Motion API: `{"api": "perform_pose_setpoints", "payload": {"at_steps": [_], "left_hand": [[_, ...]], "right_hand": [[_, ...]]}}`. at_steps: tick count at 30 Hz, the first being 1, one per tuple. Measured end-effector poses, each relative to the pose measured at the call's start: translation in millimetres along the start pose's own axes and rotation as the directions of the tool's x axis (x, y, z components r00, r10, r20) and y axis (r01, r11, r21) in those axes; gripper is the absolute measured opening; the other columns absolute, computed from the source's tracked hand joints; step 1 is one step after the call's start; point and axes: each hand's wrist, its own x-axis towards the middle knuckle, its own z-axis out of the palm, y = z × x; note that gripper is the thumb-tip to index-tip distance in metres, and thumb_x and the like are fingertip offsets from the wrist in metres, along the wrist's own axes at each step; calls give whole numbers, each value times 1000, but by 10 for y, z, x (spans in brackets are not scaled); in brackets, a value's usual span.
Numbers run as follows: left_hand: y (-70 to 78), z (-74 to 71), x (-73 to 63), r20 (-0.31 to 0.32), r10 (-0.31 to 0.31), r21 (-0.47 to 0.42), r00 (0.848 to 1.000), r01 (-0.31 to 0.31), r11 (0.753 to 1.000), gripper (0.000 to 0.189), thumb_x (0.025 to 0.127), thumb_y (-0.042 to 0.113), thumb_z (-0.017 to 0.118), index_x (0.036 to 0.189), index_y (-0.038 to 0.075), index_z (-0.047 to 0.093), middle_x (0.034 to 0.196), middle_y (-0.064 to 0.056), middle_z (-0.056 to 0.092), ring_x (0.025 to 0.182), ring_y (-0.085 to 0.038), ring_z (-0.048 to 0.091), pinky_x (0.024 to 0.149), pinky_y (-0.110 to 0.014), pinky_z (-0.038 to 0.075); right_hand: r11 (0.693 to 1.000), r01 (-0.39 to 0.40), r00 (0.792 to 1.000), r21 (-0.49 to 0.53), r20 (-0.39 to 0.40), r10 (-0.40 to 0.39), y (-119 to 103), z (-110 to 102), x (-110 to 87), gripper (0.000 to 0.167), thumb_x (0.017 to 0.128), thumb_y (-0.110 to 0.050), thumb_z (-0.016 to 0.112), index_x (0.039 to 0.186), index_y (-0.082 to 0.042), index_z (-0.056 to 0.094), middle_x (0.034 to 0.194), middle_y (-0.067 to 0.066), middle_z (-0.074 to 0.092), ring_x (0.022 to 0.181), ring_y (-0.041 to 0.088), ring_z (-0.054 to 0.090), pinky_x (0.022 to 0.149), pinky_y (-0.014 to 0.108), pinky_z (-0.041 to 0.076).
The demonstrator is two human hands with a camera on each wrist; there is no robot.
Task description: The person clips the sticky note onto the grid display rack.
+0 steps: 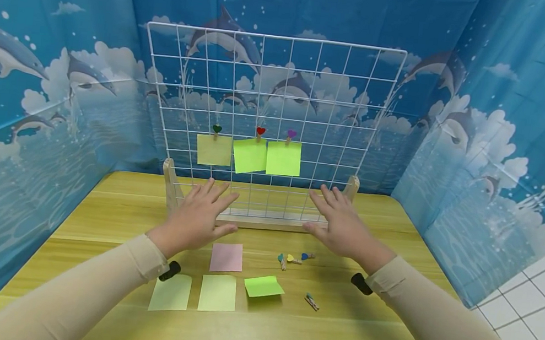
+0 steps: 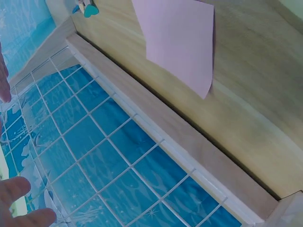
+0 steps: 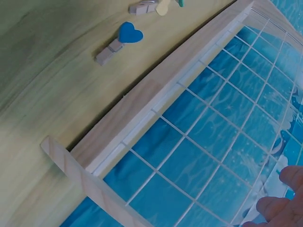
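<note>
Wire grid is judged light but stiff, best gripped by its wooden base; before it, left hand and right hand are spread, nothing held.

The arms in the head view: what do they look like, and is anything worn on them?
They are a person's arms in long, plain beige sleeves: left sleeve and right sleeve. A small, dark, rounded device shows at each wrist: left device, right device. The left hand and right hand wear no gloves. I see no cables.
</note>
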Motion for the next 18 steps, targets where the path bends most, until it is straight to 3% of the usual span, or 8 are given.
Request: {"api": "perform_pose_setpoints", "payload": {"at_steps": [18], "left_hand": [[-4, 128, -84, 34, -26, -34, 999, 27, 999, 78, 101, 62, 60, 165, 21, 39, 173, -15, 29, 161, -48, 16, 128, -70, 16]], "right_hand": [[1000, 8, 1000, -14, 25, -8, 8, 186, -60, 83, 104, -49, 63, 168, -13, 26, 175, 23, 15, 160, 55, 10, 125, 75, 11]]}}
